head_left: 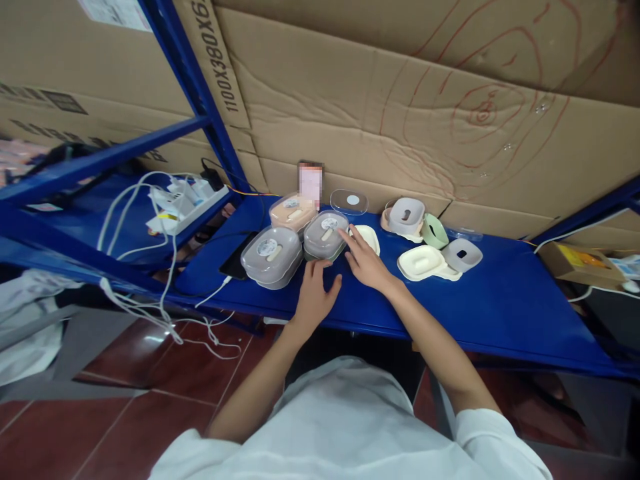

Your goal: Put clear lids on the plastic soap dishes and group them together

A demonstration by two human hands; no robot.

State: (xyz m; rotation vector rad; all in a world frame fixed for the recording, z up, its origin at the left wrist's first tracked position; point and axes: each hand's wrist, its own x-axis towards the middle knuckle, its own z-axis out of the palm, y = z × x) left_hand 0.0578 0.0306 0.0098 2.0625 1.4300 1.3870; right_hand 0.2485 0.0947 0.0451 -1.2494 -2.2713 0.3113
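The middle lidded box [326, 235], with a grey clear-topped lid and greenish base, stands between several similar boxes. My right hand [369, 261] reaches its right side, fingers stretched out and fingertips at the lid edge. Close to its front edge is my left hand [316, 293], thumb apart from the slightly bent fingers; whether they touch the box is unclear. To the left sits a larger grey lidded box [273, 257], and behind is a peach lidded box [291, 211]. A cream part [367, 238] lies partly behind my right hand.
On the blue shelf [520, 300] are a clear lid [349, 201], cream lid parts [421, 262], a grey piece [464, 255] and a green ring [435, 231]. A black phone [239, 257] with a cable lies left. Cardboard [350, 100] walls the back; a power strip [190, 208] stands left.
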